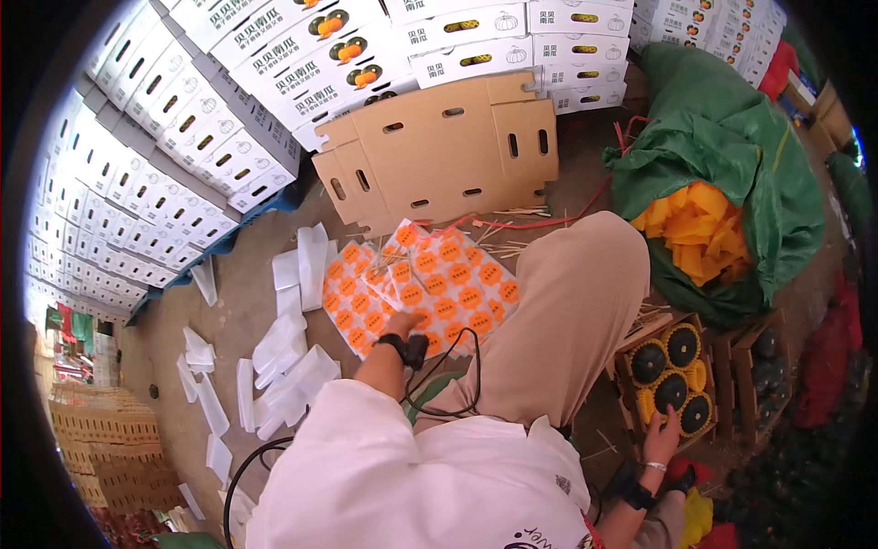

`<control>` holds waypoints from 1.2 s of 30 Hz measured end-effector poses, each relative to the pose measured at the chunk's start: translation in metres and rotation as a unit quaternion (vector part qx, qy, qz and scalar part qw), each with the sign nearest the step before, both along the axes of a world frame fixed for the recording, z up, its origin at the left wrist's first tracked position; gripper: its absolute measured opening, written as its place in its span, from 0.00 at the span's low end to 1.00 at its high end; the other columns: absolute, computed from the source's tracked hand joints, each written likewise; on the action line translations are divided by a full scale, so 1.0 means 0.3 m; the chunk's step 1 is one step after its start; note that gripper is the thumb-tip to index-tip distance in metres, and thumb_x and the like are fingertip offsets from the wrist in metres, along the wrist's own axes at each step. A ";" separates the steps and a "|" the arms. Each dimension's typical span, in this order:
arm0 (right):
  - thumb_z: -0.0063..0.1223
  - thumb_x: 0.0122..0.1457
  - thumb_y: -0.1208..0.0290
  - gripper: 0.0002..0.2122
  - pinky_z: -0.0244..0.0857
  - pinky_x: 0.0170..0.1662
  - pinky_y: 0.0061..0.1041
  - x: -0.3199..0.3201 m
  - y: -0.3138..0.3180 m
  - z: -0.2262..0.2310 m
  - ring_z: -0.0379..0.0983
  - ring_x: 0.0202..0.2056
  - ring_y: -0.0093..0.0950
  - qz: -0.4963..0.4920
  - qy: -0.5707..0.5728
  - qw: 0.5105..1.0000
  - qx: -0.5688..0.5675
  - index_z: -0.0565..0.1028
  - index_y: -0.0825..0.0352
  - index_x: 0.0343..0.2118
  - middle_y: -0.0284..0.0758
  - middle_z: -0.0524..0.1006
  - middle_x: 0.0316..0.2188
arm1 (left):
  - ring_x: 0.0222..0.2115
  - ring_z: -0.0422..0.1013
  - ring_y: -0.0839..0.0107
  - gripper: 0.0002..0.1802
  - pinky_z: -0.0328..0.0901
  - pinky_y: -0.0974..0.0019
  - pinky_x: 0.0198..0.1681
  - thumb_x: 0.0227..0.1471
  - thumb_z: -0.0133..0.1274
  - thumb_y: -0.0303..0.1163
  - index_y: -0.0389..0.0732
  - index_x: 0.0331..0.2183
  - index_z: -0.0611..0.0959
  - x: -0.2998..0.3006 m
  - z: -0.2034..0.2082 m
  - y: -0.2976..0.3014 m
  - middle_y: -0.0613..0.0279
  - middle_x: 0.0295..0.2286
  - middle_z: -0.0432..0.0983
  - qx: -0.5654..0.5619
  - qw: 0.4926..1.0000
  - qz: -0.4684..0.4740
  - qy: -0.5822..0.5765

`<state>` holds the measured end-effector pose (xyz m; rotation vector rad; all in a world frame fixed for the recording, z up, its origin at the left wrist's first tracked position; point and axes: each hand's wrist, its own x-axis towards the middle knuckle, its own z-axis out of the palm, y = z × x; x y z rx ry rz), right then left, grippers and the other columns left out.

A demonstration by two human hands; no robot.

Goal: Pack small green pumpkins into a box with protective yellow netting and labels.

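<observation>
My left hand [401, 328] is at the lower edge of sheets of round orange stickers [457, 274] spread on the floor. Its fingers are bent and partly hidden, so I cannot make out whether they pinch a sticker. On my right, a small open crate [631, 403] holds several dark green pumpkins [682, 346], wrapped in yellow foam nets [697, 376]. My right hand [662, 437] reaches over the near side of this crate. Its fingers are apart, with the tips against a lower pumpkin [670, 391].
A second crate of dark pumpkins [766, 352] stands to the right. Behind it sits a green sack [732, 146] with yellow foam nets [700, 229]. White strips [283, 352] litter the left floor. Flattened cardboard [439, 151] leans against stacked white boxes [476, 59].
</observation>
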<state>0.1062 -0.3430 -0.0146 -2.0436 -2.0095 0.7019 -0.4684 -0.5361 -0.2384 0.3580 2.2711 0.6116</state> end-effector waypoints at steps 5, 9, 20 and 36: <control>0.43 0.54 0.65 0.19 0.55 0.48 0.31 0.048 -0.075 0.000 0.63 0.46 0.40 -0.046 0.000 0.999 -0.014 0.65 0.73 0.45 0.47 0.68 0.43 | 0.29 0.71 0.60 0.28 0.66 0.62 0.31 0.32 0.61 0.38 0.26 0.32 0.71 0.263 0.155 0.146 0.48 0.27 0.73 -0.002 0.986 0.115 0.120; 0.45 0.53 0.66 0.19 0.57 0.47 0.30 0.033 -0.057 -0.029 0.65 0.44 0.39 -0.023 0.021 0.999 -0.032 0.65 0.73 0.45 0.47 0.69 0.42 | 0.24 0.71 0.64 0.18 0.66 0.60 0.22 0.39 0.57 0.35 0.34 0.31 0.72 0.066 0.024 0.095 0.56 0.25 0.73 0.032 0.986 0.119 -0.114; 0.49 0.48 0.71 0.18 0.62 0.42 0.27 -0.092 -0.059 0.159 0.69 0.39 0.37 0.063 0.041 0.994 -0.080 0.66 0.71 0.44 0.44 0.72 0.37 | 0.16 0.67 0.74 0.13 0.62 0.73 0.18 0.44 0.51 0.34 0.32 0.24 0.74 0.191 0.890 0.687 0.61 0.18 0.70 0.514 0.830 0.160 -0.145; 0.48 0.40 0.80 0.20 0.65 0.39 0.29 -0.378 0.059 0.401 0.71 0.36 0.36 0.136 0.116 0.878 0.444 0.68 0.70 0.41 0.43 0.73 0.35 | 0.29 0.66 0.80 0.11 0.62 0.75 0.32 0.49 0.49 0.32 0.34 0.32 0.77 1.004 1.245 0.800 0.66 0.28 0.72 0.380 0.725 -0.262 -0.512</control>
